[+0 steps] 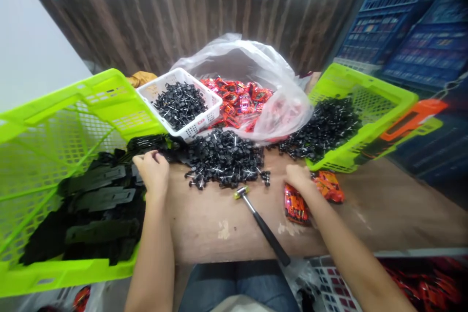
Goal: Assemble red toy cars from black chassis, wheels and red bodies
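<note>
My left hand (152, 170) reaches into the mouth of the tipped green crate (44, 146) at the left. Its fingers curl closed on a flat black plastic part (102, 190) from the pile inside. My right hand (300, 178) rests on the wooden table (219, 224), fingers bent down over a red packet (295, 207); a second red packet (329, 186) lies just right of it. Whether it grips a packet I cannot make out. Between the hands lies a heap of small black wheels on pins (224, 157), and a small hammer (260, 222) points toward me.
A white basket (204, 122) of black wheels sits at the back. A clear plastic bag (263, 87) holds red packets. Another tipped green crate (369, 107) at right spills more wheels. Blue crates (402, 24) stand far right. A bin of red packets (420, 285) sits below.
</note>
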A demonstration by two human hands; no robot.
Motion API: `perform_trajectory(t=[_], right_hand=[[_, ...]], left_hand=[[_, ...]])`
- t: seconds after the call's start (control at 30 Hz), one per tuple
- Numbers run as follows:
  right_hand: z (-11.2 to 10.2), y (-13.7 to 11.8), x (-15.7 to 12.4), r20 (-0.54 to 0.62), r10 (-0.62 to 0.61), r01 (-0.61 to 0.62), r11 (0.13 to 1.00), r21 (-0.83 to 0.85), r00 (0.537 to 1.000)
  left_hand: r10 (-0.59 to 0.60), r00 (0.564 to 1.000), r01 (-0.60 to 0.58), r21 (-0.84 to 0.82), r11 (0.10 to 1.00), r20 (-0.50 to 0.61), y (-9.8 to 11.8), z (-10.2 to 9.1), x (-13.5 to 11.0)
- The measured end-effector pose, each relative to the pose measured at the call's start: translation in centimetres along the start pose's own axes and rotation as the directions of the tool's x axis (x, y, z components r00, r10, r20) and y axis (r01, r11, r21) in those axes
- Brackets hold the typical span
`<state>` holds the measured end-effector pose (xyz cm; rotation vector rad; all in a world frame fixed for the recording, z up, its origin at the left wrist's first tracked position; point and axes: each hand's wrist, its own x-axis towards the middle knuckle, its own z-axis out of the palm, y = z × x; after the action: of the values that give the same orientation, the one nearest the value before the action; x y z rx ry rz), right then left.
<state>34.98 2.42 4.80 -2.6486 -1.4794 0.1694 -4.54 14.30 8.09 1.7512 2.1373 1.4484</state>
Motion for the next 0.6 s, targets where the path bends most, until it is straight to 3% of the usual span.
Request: perform_trajectory(t=[0.1,0.17,0.2,0.23,0.27,0.3,0.33,0.37,0.4,0.43,0.5,0.6], right_hand=[[-0.1,-0.5,-0.3,0.013,-0.005,0.004,0.995,0.100,1.000],[0.0,-1.4,-2.5,-0.003,-0.062,0.061,0.979,0.196,0.998],[0.3,-2.2,-4.1,0.005,-0.112,0.105,0.941,0.321,0.994],[0.8,-3.1,-6.0,0.029,-0.174,0.138,0.863,0.486,0.984],[1.4,-4.2,-8.0,0.060,-0.245,0.137,0.711,0.689,0.968],[2.2,-5.3,-10.1,0.098,-0.323,0.083,0.502,0.861,0.941],[3.1,-6.4,-11.9,0.137,-0.383,-0.001,0.334,0.942,0.914],[4.1,-7.4,-13.6,0.166,-0.413,-0.071,0.236,0.969,0.896],[5.0,-8.2,-14.9,0.188,-0.427,-0.100,0.220,0.970,0.884],[5.8,-8.8,-15.8,0.193,-0.421,-0.081,0.270,0.959,0.886],[7.0,-9.4,-16.7,0.131,-0.396,0.074,0.461,0.885,0.909],[7.8,-9.3,-16.6,-0.058,-0.386,0.325,0.674,0.663,0.921]], left_hand=[[0.082,0.997,-0.081,-0.055,0.995,0.011,0.0,-2.9,-2.9],[0.107,0.988,-0.088,-0.171,0.981,0.109,0.5,-4.3,-5.1],[0.110,0.977,-0.059,-0.265,0.962,0.182,0.8,-4.7,-6.2],[0.105,0.960,-0.002,-0.368,0.930,0.259,1.2,-5.0,-7.3],[0.096,0.936,0.075,-0.458,0.886,0.339,1.5,-5.1,-8.3],[0.082,0.907,0.165,-0.528,0.833,0.413,1.7,-5.1,-9.2],[0.064,0.878,0.253,-0.573,0.780,0.474,1.9,-5.0,-9.9],[0.044,0.849,0.331,-0.597,0.731,0.526,2.0,-4.9,-10.5],[0.016,0.826,0.402,-0.609,0.684,0.564,1.9,-4.7,-11.0],[-0.015,0.803,0.469,-0.615,0.634,0.596,1.7,-4.4,-11.4],[-0.090,0.743,0.604,-0.607,0.516,0.663,1.1,-3.8,-11.9],[-0.190,0.578,0.799,-0.504,0.327,0.794,0.0,-2.9,-12.5]])
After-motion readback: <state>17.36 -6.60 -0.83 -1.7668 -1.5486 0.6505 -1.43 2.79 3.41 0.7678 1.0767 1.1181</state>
